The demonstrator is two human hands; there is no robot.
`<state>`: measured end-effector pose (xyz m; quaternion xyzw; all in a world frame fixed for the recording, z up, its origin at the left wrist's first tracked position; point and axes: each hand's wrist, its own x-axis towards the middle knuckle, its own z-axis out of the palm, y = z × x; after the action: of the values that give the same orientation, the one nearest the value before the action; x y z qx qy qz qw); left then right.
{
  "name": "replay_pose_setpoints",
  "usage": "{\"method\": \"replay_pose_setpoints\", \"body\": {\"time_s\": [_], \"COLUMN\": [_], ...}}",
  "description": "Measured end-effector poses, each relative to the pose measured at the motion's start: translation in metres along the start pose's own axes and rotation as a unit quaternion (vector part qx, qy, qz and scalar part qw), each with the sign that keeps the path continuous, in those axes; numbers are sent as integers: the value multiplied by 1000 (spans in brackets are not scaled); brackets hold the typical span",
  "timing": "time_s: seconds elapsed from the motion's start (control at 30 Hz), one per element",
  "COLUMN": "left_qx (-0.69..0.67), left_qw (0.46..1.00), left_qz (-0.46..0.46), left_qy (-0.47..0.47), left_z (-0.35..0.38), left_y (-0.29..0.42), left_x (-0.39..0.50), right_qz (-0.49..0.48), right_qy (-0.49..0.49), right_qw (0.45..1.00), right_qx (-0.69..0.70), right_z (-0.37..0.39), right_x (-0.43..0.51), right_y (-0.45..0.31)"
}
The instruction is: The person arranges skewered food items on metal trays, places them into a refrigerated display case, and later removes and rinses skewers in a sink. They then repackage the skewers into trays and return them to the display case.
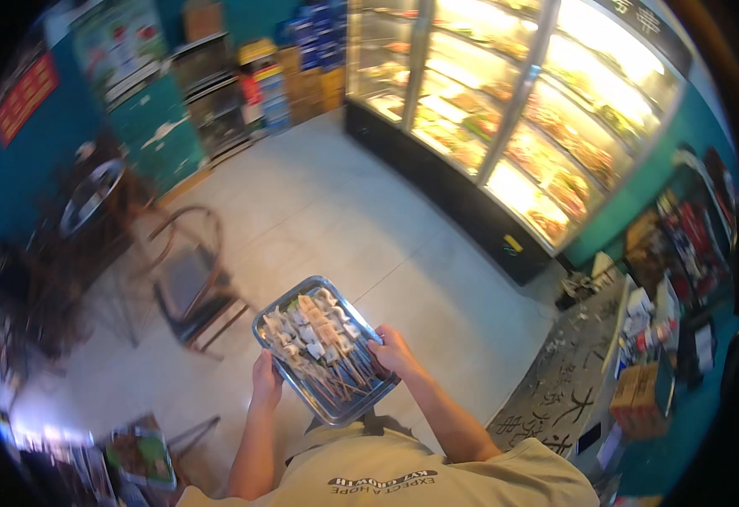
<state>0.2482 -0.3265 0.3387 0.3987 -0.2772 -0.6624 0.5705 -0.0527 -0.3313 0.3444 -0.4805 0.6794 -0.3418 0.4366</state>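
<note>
A rectangular metal tray [369,402] is held in front of my body, tilted in the view. Skewered food [319,326] in pale and orange-brown pieces lies on it, the wooden sticks pointing towards me. My left hand [267,380] grips the tray's left edge, thumb along the rim. On the opposite edge, my right hand [392,352] is closed on the rim, with its thumb on top and the other fingers mostly hidden beneath.
A lit glass-door display refrigerator [439,149] with food on its shelves stands ahead right. A wooden armchair [195,291] is at the left, near blurred furniture. Along the right runs a counter [553,374] with a cardboard box [640,396]. Crates and boxes [306,89] stand at the back.
</note>
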Motion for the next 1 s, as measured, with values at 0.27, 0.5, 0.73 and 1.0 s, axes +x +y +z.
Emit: {"method": "replay_pose_setpoints", "body": {"time_s": [0.27,0.5,0.73,1.0], "left_qx": [29,-30,-81,-67], "left_qw": [991,957,925,925], "left_qz": [-1,-92,-115,-101], "left_qy": [-127,-274,-353,-359], "left_z": [-145,-192,-32,53], "left_y": [5,-28,100,95], "left_x": [26,62,262,443], "right_qz": [-28,13,-33,-91], "right_qy": [145,161,62,131], "right_qw": [989,984,900,875], "right_qx": [3,80,431,458], "right_z": [140,186,85,31], "right_x": [-86,-45,96,255], "right_y": [14,84,-75,-111]}}
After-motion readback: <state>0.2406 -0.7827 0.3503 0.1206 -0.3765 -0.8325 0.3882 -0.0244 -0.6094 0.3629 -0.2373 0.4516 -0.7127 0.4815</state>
